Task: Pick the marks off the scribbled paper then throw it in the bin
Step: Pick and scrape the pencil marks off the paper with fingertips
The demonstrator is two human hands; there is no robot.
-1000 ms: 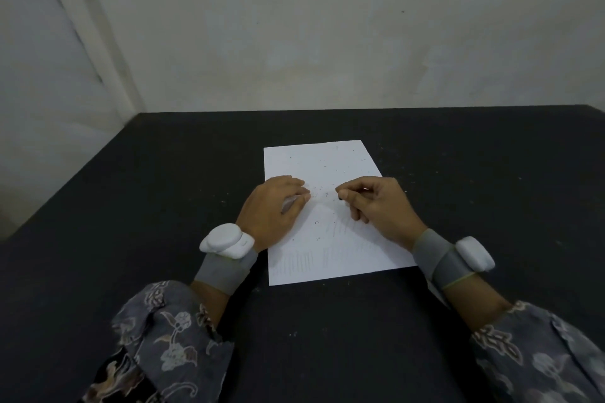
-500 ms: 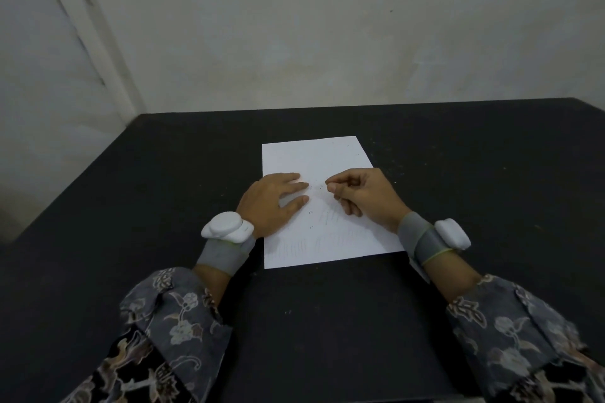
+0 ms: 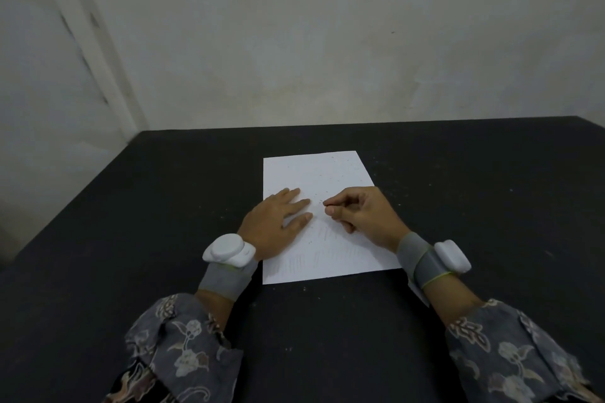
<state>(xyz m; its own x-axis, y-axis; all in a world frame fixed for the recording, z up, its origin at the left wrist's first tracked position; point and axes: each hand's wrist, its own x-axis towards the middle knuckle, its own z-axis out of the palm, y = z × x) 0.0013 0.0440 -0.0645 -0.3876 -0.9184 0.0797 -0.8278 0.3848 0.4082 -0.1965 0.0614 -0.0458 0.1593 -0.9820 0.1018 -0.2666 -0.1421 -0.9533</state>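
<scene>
A white sheet of paper (image 3: 316, 173) lies flat on the black table (image 3: 131, 239), with faint pencil scribbles on its near half and tiny dark specks scattered across it. My left hand (image 3: 273, 222) presses on the sheet's left side with straight fingers. My right hand (image 3: 360, 214) rests on the right side with curled fingers. Its thumb and forefinger meet in a pinch just above the paper's middle. Anything between those fingertips is too small to see. No bin is in view.
A white sliver (image 3: 417, 293) shows under my right forearm by the sheet's near right corner. Pale walls stand behind the table and to its left. Small specks dot the black tabletop around the sheet.
My left fingers have flattened on the paper. My right hand's pinch has stayed near the sheet's middle, shifting slightly. The view has tilted up a little.
</scene>
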